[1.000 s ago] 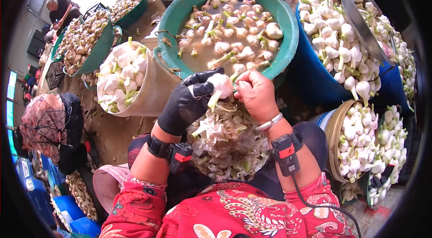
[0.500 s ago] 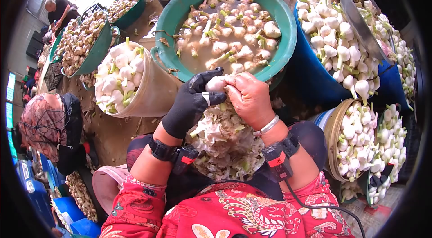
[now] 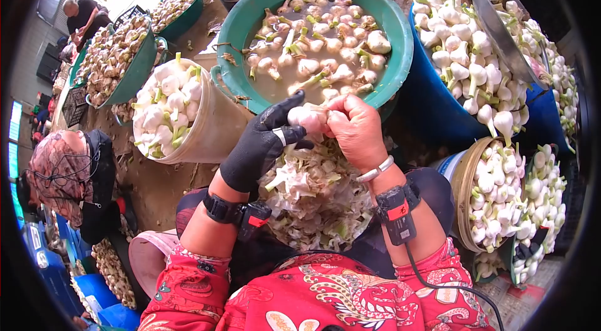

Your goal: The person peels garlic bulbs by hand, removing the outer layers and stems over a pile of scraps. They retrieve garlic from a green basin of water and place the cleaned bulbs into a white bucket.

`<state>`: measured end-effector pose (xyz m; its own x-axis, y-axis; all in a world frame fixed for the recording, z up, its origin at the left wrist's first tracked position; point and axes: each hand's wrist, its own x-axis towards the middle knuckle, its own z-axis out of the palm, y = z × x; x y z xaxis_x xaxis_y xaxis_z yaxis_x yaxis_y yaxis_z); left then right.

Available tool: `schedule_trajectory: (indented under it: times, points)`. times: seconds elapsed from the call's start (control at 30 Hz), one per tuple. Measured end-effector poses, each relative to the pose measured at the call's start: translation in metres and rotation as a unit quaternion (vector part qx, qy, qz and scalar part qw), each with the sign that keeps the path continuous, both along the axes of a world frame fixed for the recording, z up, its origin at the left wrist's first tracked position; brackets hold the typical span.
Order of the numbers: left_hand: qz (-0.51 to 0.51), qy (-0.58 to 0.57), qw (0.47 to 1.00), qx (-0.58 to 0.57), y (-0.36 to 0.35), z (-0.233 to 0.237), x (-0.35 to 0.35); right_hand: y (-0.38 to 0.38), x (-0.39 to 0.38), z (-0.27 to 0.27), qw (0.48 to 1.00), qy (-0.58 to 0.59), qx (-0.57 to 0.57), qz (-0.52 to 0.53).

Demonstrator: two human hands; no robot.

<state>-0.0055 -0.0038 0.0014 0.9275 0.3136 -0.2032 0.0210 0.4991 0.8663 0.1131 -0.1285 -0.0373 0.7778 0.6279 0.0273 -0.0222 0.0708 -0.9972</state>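
Observation:
A garlic bulb (image 3: 306,118) with pinkish-white skin is held in front of me, close to the near rim of a green basin (image 3: 241,21). My left hand (image 3: 266,140), in a black glove with a white band on one finger, is closed around its left side. The bare fingers of my right hand (image 3: 358,131) pinch the bulb's right side; their tips partly hide what they grip. Below both hands lies a heap of loose garlic skins (image 3: 316,196). Murky water fills the basin, and several unpeeled garlic bulbs (image 3: 343,72) float in it.
To the left stands a white bucket (image 3: 219,121) of pale garlic. At right are a blue tub (image 3: 432,102) and a tan-rimmed bucket (image 3: 464,196), both heaped with garlic. Another person (image 3: 69,174) is at far left, near green tubs (image 3: 134,74) of garlic.
My right hand has shifted slightly right and its wrist has turned. More of the bulb shows between my hands. The left hand has tilted a little and still holds the bulb.

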Motion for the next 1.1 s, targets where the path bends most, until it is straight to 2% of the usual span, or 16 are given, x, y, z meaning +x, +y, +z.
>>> schedule_trajectory:
  times: [0.1,0.17,0.2,0.3,0.33,0.37,0.43,0.47,0.57,0.63,0.67,0.7,0.83,0.9,0.97,1.1]
  points:
    - [0.010,0.057,0.997,0.043,-0.002,0.009,-0.001,0.001,-0.001,-0.001,0.997,-0.061,0.024,-0.025]
    - [-0.019,0.067,0.996,0.057,0.009,0.008,-0.003,-0.003,-0.001,0.006,1.000,0.003,0.025,0.003]
    - [-0.049,0.076,0.993,0.070,0.012,0.008,-0.004,-0.005,0.001,0.014,0.990,0.126,0.059,0.010]
    - [-0.064,0.047,0.997,-0.012,0.008,0.020,-0.006,-0.005,0.021,0.010,0.966,0.237,0.056,-0.083]
    - [-0.037,0.014,0.980,0.193,0.004,0.014,-0.007,-0.008,0.027,0.005,0.973,0.229,0.027,-0.028]
    - [-0.026,0.014,0.979,0.199,0.009,0.010,-0.008,-0.014,0.025,0.011,0.961,0.158,-0.130,0.185]
    - [-0.069,-0.077,0.894,0.437,0.025,0.008,-0.016,-0.013,0.009,0.006,0.871,-0.055,-0.239,0.425]
    - [-0.010,0.034,0.999,0.023,0.022,0.022,-0.017,-0.014,-0.003,-0.013,0.882,-0.132,-0.197,0.407]
    - [0.093,0.045,0.985,0.141,0.057,0.034,-0.046,-0.006,-0.001,-0.026,0.886,-0.242,-0.191,0.346]
    - [0.157,0.074,0.916,0.363,0.098,0.043,-0.086,0.000,0.001,-0.008,0.896,-0.218,-0.240,0.305]
    - [0.192,0.100,0.878,0.427,0.124,0.046,-0.109,0.003,-0.004,0.002,0.914,-0.108,-0.247,0.302]
    - [0.220,0.105,0.858,0.452,0.158,0.042,-0.140,0.006,-0.008,0.008,0.921,0.005,-0.255,0.293]
    - [0.378,0.167,0.766,0.493,0.250,0.019,-0.227,0.012,-0.019,-0.007,0.911,-0.005,-0.238,0.337]
    - [0.359,0.243,0.684,0.586,0.296,-0.038,-0.267,0.013,-0.025,-0.014,0.898,0.012,-0.258,0.356]
    - [0.250,0.418,0.591,0.643,0.288,-0.054,-0.276,0.011,-0.027,-0.018,0.883,-0.121,-0.261,0.371]
    - [0.253,0.374,0.692,0.564,0.297,-0.022,-0.266,0.015,-0.018,-0.013,0.904,-0.111,-0.270,0.312]
